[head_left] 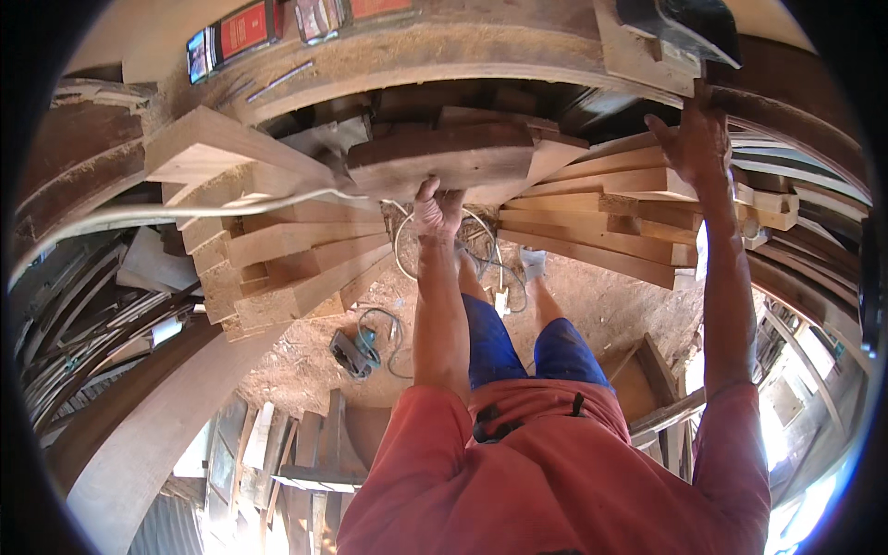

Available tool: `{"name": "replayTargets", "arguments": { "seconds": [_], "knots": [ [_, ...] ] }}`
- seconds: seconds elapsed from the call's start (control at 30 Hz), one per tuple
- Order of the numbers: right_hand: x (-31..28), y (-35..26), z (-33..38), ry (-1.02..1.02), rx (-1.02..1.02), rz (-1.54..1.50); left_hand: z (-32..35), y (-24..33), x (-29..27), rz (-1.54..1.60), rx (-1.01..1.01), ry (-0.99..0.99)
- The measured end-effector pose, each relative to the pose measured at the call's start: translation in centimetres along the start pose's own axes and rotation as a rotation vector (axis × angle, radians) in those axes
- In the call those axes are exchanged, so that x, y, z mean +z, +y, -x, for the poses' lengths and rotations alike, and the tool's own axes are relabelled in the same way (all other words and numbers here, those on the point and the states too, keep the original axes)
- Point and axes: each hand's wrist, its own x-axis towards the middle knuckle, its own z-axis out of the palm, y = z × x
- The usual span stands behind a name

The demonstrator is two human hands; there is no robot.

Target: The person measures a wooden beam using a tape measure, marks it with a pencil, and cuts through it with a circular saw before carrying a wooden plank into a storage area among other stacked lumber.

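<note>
A thick, dark-faced wooden block [481,166] lies crosswise in front of me, just under the long bench board [518,60]. My left hand [437,211] grips its near lower edge, thumb up against the front face; the other fingers are partly hidden. Far to the right, my right hand [696,143] reaches up to the bench board's edge. Its thumb sticks out to the left and its fingers stretch upward, with no object visible in it. Beyond those fingers, a black object [684,23] of unclear kind rests by a pale wooden piece [652,55].
Stacked planks project at left [305,245] and right [601,227]. A pale cable [213,210] crosses the left stack. On the dirt floor sits a green-and-grey power tool [356,351] with its cord. A pencil-like stick [280,80] and a red-and-black box [236,37] lie on the dusty bench.
</note>
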Motion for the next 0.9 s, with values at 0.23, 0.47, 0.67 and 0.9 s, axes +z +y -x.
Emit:
{"name": "replayTargets", "arguments": {
  "seconds": [0.23,0.47,0.67,0.9],
  "knots": [
    [0.3,-0.1,0.0,0.047,-0.043,0.028,0.8,-1.1,-3.2,-0.411,0.161,0.420],
    [0.0,-0.5,-0.4,-0.001,-0.073,0.044,1.3,-0.2,-5.2,-0.144,0.067,0.203],
    [0.6,0.3,-0.3,0.044,-0.074,0.048,2.8,-1.1,1.4,-0.321,0.192,0.067],
    [0.2,-0.8,0.0,0.004,-0.026,0.075,-0.1,-0.9,3.7,-0.239,0.178,0.122]
  ]
}}
